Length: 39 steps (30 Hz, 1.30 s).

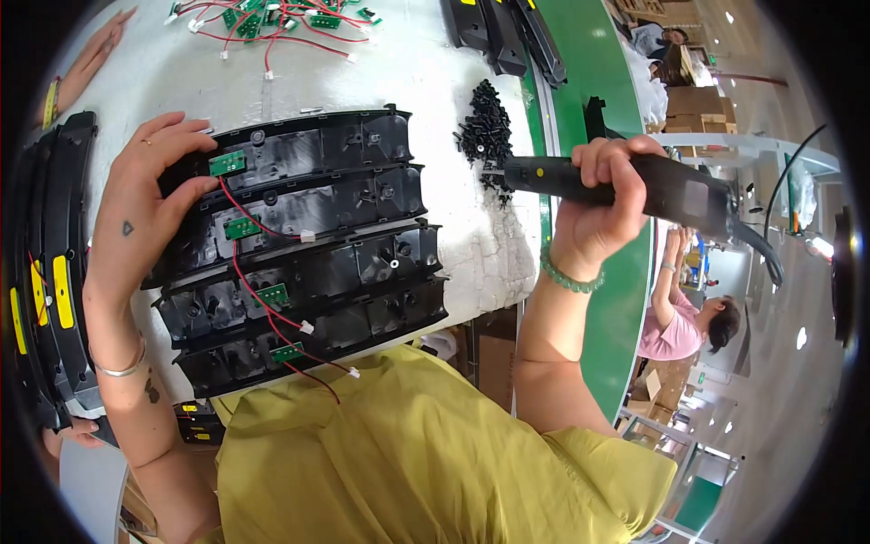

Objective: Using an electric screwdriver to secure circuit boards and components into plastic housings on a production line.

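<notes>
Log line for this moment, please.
left hand pressing green board on top black housing | right hand holding electric screwdriver, tip at black screws

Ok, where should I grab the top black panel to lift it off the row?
Probably the right end of the top black panel, coming from the screw pile side. That end lies bare, while the left hand covers the other end by the green circuit board and red wire.

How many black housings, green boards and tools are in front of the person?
Black plastic housings: 4
Small green circuit boards on them: 4
Electric screwdriver, in the right hand: 1
Total: 9
</notes>
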{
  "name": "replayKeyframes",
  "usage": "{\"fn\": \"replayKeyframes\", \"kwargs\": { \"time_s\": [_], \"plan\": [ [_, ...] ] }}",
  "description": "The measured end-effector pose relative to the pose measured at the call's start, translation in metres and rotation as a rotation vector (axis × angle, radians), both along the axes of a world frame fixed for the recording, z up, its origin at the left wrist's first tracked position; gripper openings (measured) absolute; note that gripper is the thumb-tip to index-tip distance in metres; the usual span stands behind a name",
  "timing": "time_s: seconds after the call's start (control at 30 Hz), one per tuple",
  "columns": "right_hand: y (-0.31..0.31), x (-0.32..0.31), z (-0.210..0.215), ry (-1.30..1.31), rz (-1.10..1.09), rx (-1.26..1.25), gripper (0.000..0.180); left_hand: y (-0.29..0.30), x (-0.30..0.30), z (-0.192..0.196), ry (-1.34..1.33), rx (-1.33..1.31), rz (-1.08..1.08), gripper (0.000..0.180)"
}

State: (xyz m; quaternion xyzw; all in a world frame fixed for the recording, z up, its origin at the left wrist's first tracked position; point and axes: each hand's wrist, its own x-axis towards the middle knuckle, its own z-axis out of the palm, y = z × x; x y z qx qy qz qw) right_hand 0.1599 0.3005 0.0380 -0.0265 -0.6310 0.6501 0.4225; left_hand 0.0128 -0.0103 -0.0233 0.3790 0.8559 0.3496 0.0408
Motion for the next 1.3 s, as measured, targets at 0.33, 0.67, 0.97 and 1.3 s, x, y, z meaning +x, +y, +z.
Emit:
{"fn": "replayKeyframes", "kwargs": {
  "time_s": [0.33, 0.67, 0.97, 1.3],
  "plan": [
    [0.012, -0.005, -0.011, 0.028, -0.009, -0.1, 0.021, 0.012, 0.007, 0.026, 0.075, 0.03, -0.019, 0.023],
    [-0.007, 0.014, 0.023, 0.192, 0.142, 0.023, 0.024, 0.158, 0.029, 0.013, 0.148, 0.307, -0.451, 0.02],
    [0.006, 0.023, 0.032, 0.32, 0.151, 0.003, 0.028, 0.199, 0.031, 0.006, 0.141, 0.315, -0.504, 0.016],
    [0.011, 0.03, 0.04, 0.309, 0.292, -0.029, 0.024, 0.192, 0.04, 0.014, 0.077, 0.42, -0.451, 0.015]
  ]
}}
